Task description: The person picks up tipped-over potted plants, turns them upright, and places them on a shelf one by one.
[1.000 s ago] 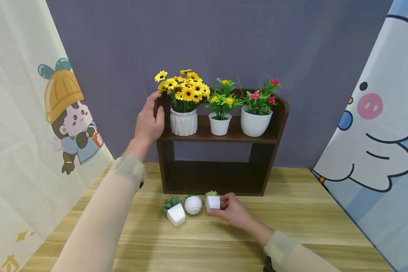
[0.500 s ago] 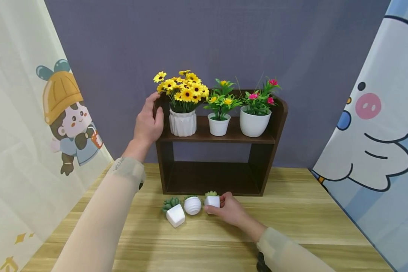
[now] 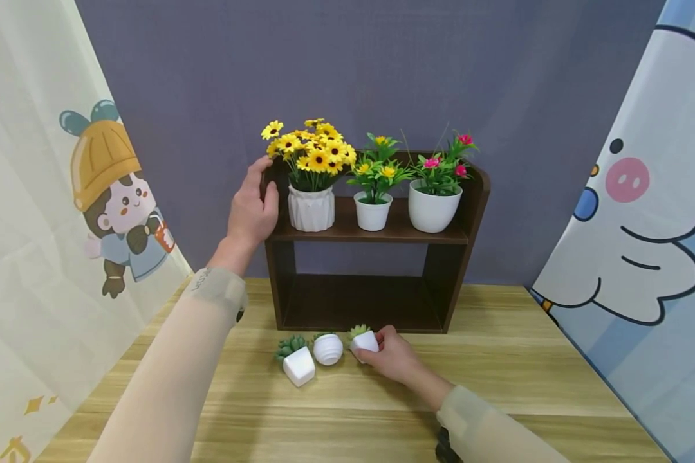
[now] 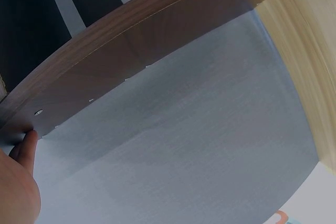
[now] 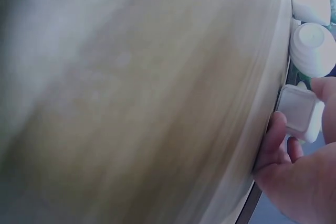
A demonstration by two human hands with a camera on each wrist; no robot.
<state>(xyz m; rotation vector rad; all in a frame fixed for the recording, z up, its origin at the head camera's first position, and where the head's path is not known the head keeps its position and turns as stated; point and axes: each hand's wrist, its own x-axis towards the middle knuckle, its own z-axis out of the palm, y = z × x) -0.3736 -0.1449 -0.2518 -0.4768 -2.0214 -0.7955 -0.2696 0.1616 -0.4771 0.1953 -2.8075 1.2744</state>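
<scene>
From here I see the small square pot [image 3: 363, 341] lean more than a moment ago, pinched by the right hand [image 3: 398, 357] in front of the shelf [image 3: 370, 238] that the spread left hand [image 3: 250, 209] touches, so moving it seems started.

Up high, side by side and standing straight: yellow flowers [image 3: 320, 153] with dark middles in a wavy white pot [image 3: 311, 210], yellow blooms [image 3: 387, 172] in a little white cup pot [image 3: 373, 214], and pink flowers [image 3: 432, 163] in a fat round pot [image 3: 434, 210]. Behind, a grey-purple cloth [image 3: 370, 64]. To the left, a pale cloth [image 3: 17, 193] with a cartoon child [image 3: 124, 202] in a yellow hat [image 3: 105, 164]. To the right, a big white cartoon animal [image 3: 666, 212] with a pink cheek [image 3: 628, 180]. Below, a stripy wooden tabletop [image 3: 394, 418].
</scene>
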